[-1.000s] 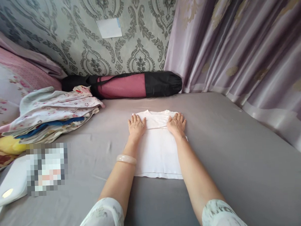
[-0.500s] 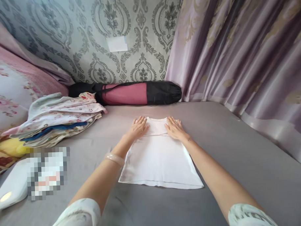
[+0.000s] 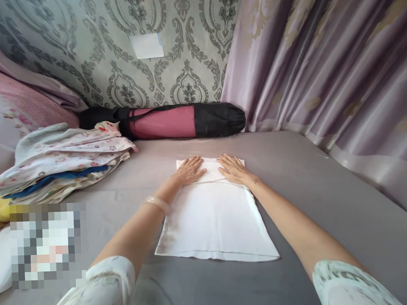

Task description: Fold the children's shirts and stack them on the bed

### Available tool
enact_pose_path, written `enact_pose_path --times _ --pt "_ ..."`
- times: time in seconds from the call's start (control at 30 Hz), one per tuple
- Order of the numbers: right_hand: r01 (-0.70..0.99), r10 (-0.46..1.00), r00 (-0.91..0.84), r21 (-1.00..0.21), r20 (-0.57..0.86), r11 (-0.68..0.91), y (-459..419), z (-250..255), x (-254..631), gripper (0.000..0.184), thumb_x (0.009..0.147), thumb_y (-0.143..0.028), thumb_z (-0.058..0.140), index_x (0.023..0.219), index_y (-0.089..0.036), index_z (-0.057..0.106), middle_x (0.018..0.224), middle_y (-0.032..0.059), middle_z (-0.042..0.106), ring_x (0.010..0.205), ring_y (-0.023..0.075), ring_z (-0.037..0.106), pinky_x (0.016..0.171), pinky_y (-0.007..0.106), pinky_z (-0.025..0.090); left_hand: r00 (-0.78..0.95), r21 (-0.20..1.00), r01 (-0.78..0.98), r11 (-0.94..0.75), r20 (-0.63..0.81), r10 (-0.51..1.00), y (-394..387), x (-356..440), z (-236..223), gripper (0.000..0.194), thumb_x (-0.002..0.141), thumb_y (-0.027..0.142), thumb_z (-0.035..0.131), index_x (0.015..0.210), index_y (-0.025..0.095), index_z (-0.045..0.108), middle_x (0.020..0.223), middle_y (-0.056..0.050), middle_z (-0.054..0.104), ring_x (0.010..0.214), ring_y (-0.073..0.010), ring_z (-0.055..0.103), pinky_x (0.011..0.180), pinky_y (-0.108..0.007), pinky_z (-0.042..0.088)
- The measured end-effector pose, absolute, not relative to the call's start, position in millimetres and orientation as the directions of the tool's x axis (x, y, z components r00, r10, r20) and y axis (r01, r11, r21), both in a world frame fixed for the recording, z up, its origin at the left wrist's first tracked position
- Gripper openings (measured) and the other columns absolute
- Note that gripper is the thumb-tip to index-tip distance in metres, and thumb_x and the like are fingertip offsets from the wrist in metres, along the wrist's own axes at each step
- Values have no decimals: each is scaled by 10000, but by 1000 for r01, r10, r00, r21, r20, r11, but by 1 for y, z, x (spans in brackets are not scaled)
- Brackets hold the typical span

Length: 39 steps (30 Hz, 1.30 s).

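A white garment (image 3: 214, 219), perhaps a shirt, lies flat on the grey bed sheet (image 3: 301, 180). Its far part is folded over toward me, making a band across the top with a crosswise edge. My left hand (image 3: 191, 170) rests flat on the left side of this folded band, fingers spread and pointing away. On the right side of the band lies my right hand (image 3: 234, 170), palm down with its fingers apart. Both palms touch the cloth, and neither hand grasps it. The near hem of the garment spreads wider than the folded end.
Left of the garment is a pile of folded clothes (image 3: 66, 153). A pink and black rolled mat in a bag (image 3: 162, 123) lies along the patterned wall. Purple curtains (image 3: 287, 69) hang at the right. A blurred-out item (image 3: 48, 247) lies at the near left.
My hands stay flat on the folded band and have shifted slightly; more of its far left corner now shows. The camera view has moved a little.
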State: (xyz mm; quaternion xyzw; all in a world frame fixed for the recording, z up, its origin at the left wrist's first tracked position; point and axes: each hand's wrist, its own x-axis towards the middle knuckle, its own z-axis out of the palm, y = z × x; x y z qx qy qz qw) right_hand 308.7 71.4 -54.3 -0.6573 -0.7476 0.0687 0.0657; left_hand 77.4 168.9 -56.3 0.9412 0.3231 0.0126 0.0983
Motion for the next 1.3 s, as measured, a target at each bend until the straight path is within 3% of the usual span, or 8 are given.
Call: enact_pose_path --times 0.2,0.4,0.67,0.9,1.1,1.3 --pt "967 992 -126 -224 -26 117 68 -43 306 581 987 -453 254 1517 -217 279 1596 54 197 1477 215 82 1180 495 64 807 159 588 -793 -64 586 163 75 -43 691 972 571 178 1523 156 210 1590 -125 170 1477 -225 117 1182 -434 97" --pt "918 946 -323 -241 7 315 54 -35 306 527 976 -435 332 1495 -349 307 1598 -21 180 1476 225 81 1173 522 -5 921 121 387 -914 -6 389 156 64 -41 634 980 563 214 1521 236 242 1595 -66 173 1478 -215 103 1189 -420 39" --pt "924 948 -316 -232 -19 304 52 -47 309 509 982 -409 319 1488 -352 321 1592 -35 203 1476 201 87 1179 493 -1 918 201 396 -896 -60 392 159 63 -48 633 977 578 205 1532 275 185 1603 -35 155 1481 -183 81 1192 -405 34" --pt "920 943 -332 -213 21 328 25 -33 294 541 984 -413 305 1512 -295 284 1597 -27 159 1476 194 77 1190 459 -7 894 41 447 -894 21 448 132 51 -38 576 998 502 221 1491 223 326 1585 -77 216 1478 -205 116 1193 -426 17" --pt "897 931 -364 -266 11 353 -1 -44 285 523 985 -386 300 1499 -297 319 1586 -24 203 1470 191 123 1199 447 19 900 106 428 -898 47 434 112 28 -55 594 993 545 174 1527 286 207 1593 -30 199 1475 -195 129 1197 -429 61" --pt "906 939 -344 -259 11 335 -1 -42 283 525 989 -391 281 1501 -278 319 1589 -15 199 1472 171 99 1198 422 19 902 89 420 -903 72 426 115 29 -59 599 995 536 170 1520 258 244 1590 -50 213 1473 -198 143 1194 -429 102"
